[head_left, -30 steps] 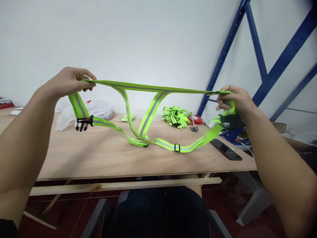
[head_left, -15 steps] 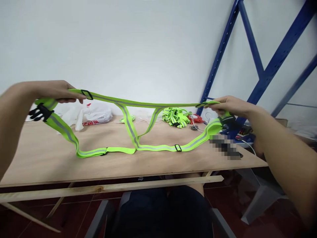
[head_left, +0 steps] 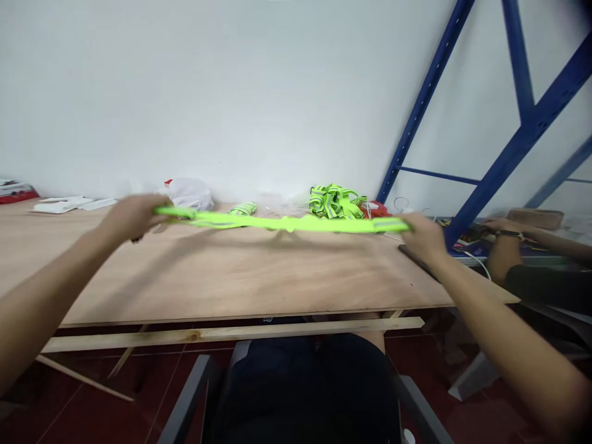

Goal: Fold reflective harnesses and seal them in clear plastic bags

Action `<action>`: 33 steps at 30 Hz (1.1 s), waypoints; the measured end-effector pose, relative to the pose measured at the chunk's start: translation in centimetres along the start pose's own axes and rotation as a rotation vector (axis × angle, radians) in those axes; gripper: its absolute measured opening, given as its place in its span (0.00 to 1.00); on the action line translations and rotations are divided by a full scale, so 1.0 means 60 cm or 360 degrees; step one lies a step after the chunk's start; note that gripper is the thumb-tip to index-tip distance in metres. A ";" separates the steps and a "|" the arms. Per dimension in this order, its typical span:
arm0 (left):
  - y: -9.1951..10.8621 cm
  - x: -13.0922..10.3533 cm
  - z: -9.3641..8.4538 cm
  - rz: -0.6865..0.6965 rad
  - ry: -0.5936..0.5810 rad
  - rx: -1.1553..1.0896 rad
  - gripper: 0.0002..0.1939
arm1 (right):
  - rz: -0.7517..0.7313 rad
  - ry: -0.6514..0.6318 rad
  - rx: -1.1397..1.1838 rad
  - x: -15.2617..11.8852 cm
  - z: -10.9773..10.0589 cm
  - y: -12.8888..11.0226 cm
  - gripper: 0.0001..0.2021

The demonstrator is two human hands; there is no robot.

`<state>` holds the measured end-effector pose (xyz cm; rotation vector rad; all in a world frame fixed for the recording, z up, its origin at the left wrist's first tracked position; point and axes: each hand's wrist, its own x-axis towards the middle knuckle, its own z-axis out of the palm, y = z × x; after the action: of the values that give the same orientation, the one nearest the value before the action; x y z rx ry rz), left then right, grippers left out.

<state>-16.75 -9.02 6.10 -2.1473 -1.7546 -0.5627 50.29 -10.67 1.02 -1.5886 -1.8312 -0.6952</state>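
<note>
A neon-yellow reflective harness [head_left: 287, 223] is stretched nearly level above the table, its straps gathered into one narrow band and blurred by motion. My left hand [head_left: 141, 216] grips its left end, fingers closed around the webbing. At the other end, my right hand [head_left: 423, 234] is closed on the strap too. The buckles cannot be made out, being blurred or covered by the hands. Behind the band, a heap of similar neon straps [head_left: 335, 201] lies on the table, with a smaller folded neon bundle [head_left: 243, 209] to its left.
The wooden table [head_left: 222, 277] stretches across the front. White plastic bag [head_left: 187, 194] and papers [head_left: 69, 203] lie toward the back left. A dark flat object [head_left: 419, 262] rests near the right hand. Blue rack posts [head_left: 423, 105] rise at right, where another person's arm [head_left: 509, 237] reaches in.
The harness, which hung open with its lower straps drooping, is now pulled into a tight level band. Both hands have moved farther out over the table. Another person's arm shows clearly at right.
</note>
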 end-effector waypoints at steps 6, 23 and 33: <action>-0.037 -0.117 0.100 0.0374 -0.0276 -0.0228 0.33 | -0.0385 -0.0393 0.0104 -0.103 0.084 -0.027 0.17; 0.043 -0.230 0.097 -0.0389 -0.0266 -0.0589 0.37 | 0.0114 -0.0916 0.0342 -0.182 0.029 -0.048 0.27; 0.045 -0.217 0.095 -0.0733 -0.0281 -0.0454 0.33 | 0.0281 -0.0613 0.0441 -0.190 0.037 -0.049 0.26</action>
<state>-15.77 -18.04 -5.21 -2.0160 -2.4218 -0.7968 48.19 -17.10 -8.91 -1.7515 -1.9178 -0.0494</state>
